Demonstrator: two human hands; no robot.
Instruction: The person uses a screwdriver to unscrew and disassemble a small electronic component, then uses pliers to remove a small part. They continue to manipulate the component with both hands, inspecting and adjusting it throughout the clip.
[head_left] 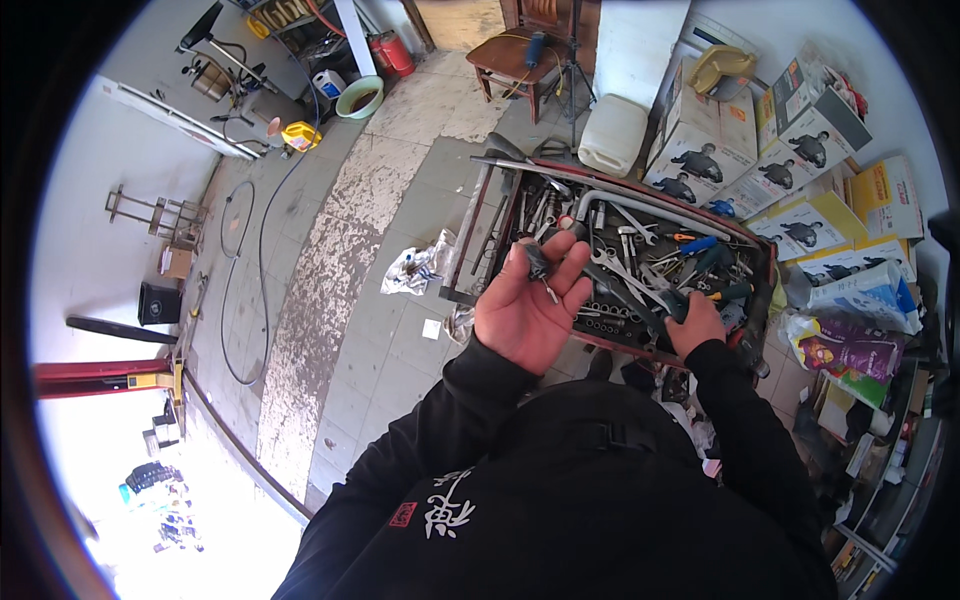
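My left hand [525, 315] is raised palm up over the near left part of a red-framed tool tray [767, 290]. Its curled fingers hold a small dark piece with a thin metal tip [540, 268]; its exact kind does not show. Down at the tray's near right side, my right hand [700, 328] is closed on a dark-handled tool [677, 304], whose far end is lost among the other tools. Around it lie wrenches [636, 228], sockets [605, 325] and a blue-handled screwdriver [697, 245].
A white jerrycan [613, 135] and stacked cardboard boxes [705, 130] stand behind the tray. At the back is a wooden chair [510, 55]. A hose [262, 300] curves across the floor at left, and crumpled plastic [415, 268] lies beside the tray.
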